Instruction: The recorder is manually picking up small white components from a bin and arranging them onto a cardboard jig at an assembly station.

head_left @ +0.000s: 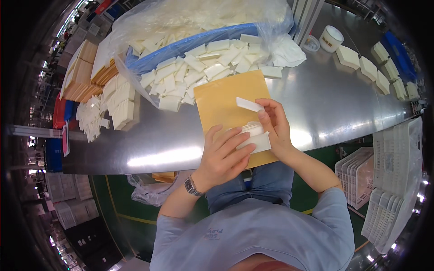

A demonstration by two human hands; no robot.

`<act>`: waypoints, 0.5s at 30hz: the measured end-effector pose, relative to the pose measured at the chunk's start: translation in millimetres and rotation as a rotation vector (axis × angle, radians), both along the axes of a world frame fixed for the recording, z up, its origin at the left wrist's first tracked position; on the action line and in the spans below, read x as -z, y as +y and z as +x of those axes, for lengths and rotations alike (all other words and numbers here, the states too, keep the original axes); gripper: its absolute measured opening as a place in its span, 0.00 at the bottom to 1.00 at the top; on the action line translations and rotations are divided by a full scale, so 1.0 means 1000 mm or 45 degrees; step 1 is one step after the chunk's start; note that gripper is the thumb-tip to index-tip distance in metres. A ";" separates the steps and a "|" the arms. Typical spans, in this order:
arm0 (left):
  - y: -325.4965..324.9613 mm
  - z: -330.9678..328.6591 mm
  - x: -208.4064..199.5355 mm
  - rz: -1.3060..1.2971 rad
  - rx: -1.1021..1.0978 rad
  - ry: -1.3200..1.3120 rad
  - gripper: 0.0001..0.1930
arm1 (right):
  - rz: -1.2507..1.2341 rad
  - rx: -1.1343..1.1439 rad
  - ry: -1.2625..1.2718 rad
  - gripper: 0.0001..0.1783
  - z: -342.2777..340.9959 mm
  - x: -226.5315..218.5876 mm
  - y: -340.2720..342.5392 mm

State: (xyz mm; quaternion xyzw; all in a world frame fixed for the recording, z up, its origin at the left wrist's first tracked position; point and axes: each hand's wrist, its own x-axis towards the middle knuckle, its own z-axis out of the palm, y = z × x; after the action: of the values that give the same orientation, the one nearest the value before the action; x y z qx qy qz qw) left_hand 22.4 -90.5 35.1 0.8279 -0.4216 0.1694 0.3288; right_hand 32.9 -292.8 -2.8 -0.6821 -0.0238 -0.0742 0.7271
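Note:
Between the thumb and fingers of my right hand (pixel 278 128) is a thin white rectangular piece (pixel 247 104), held tilted above a brown sheet of card (pixel 226 97). My left hand (pixel 224 156) curls its fingers over a small stack of white flat pieces (pixel 260 142) on the near part of the sheet, steadying it. The lower side of that stack is partly hidden by my fingers. Just beyond the sheet lies a loose heap of similar white pieces (pixel 194 65), spilling from a blue-edged container (pixel 194 41) with clear plastic film.
Stacks of brown card (pixel 81 67) and rows of white pieces (pixel 121 108) stand at the left. A white tub (pixel 331 38) and more rows of white pieces (pixel 361 67) are at the far right of the metal table (pixel 325 104). White plastic baskets (pixel 384 203) stand right, off the table.

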 end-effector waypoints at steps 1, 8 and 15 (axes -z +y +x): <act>0.000 0.003 0.000 0.000 0.009 -0.007 0.19 | 0.000 0.009 -0.007 0.17 0.003 0.000 0.000; 0.003 0.016 0.002 -0.069 0.099 0.075 0.21 | 0.285 0.089 0.155 0.14 0.011 0.008 -0.019; 0.005 0.025 0.012 -0.145 0.114 0.098 0.18 | 0.494 0.014 0.066 0.12 0.003 0.005 -0.040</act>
State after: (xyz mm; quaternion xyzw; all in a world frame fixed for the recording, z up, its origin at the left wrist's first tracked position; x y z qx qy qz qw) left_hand 47.2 -85.5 23.3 0.7940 -0.4350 0.1463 0.3986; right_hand 36.0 -333.3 -8.1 -0.5309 0.0135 -0.0636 0.8449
